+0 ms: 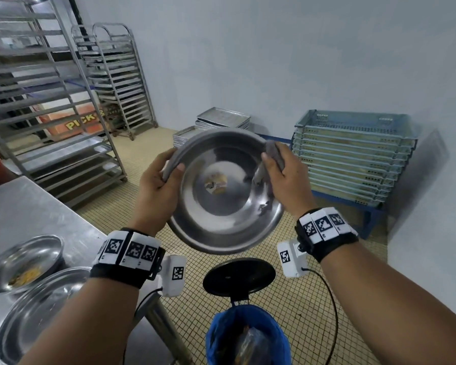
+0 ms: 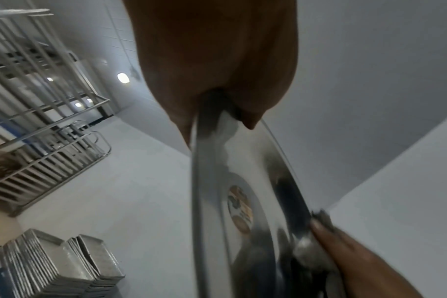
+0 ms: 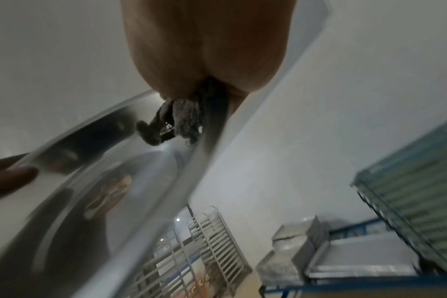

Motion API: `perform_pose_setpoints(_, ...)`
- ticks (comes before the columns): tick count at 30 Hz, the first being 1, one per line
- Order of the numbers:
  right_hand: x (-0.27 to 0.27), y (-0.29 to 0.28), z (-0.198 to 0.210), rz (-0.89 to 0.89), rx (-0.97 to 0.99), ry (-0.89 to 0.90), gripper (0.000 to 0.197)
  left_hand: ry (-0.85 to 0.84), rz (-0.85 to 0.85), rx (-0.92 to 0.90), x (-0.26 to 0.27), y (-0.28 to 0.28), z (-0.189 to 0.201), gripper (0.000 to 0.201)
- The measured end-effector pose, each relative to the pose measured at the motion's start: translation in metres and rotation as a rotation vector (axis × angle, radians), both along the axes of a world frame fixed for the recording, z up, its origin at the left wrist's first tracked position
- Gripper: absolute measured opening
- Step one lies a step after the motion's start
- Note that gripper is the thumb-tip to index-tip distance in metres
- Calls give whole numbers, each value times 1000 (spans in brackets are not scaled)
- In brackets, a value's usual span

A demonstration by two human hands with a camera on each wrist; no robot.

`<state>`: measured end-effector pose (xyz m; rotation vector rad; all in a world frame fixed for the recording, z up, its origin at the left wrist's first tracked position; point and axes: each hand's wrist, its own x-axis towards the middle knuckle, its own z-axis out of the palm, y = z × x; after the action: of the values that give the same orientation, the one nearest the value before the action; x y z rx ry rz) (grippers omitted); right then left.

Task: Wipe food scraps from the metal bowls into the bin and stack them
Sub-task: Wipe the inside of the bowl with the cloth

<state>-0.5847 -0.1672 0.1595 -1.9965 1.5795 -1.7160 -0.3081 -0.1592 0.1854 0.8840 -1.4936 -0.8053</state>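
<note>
Above the open bin with the blue liner [image 1: 248,335], in the head view, you hold the large round steel bowl [image 1: 221,191] tilted toward you, clear of the steel surface [image 1: 32,206]. Your left hand [image 1: 158,188] grips the rim with its thumb inside; your right hand [image 1: 284,180] pinches a grey cloth [image 1: 274,151] against the opposite rim. A small scrap [image 1: 216,183] sits at the bowl's centre. Two more steel bowls [image 1: 24,262] wait on the surface, one with yellow scraps.

In the left wrist view, the left grip clamps the rim edge between thumb and fingers [image 2: 181,113], and the scrap [image 2: 240,209] clings to the bowl floor.

In the right wrist view, the cloth [image 3: 181,119] bunches under the right grip at the rim, well apart from the scrap [image 3: 110,195].

The risks, as I judge them: the bowl does not look to be squarely over the bin, so a hard sweep could fling the scrap onto the tiled floor [image 1: 184,299]. The slick rim could twist out of your one-handed hold once the cloth pushes sideways. The scrap looks stuck, so a light pass may only smear it.
</note>
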Motion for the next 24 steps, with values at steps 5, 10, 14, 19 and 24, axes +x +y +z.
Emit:
perform_pose_setpoints(5, 0, 2, -11, -40, 63, -82, 31, -3, -3, -19, -3, 2, -3, 28)
perform_pose_setpoints(10, -4, -11, 19, -52, 16, 98, 34, 18, -65, -16, -14, 7, -2, 27)
perform_pose_setpoints(14, 5, -2, -13, -117, 98, -157, 32, 101, 47, 1, -11, -2, -8, 28)
perform_pose_setpoints(19, 7, -3, -4, -111, 49, 51, 29, -7, -14, -33, -11, 0, -18, 33)
perform_pose_setpoints(24, 7, -15, 40, -2, -67, 444, 34, -50, -82, -44, -21, 5, -14, 37)
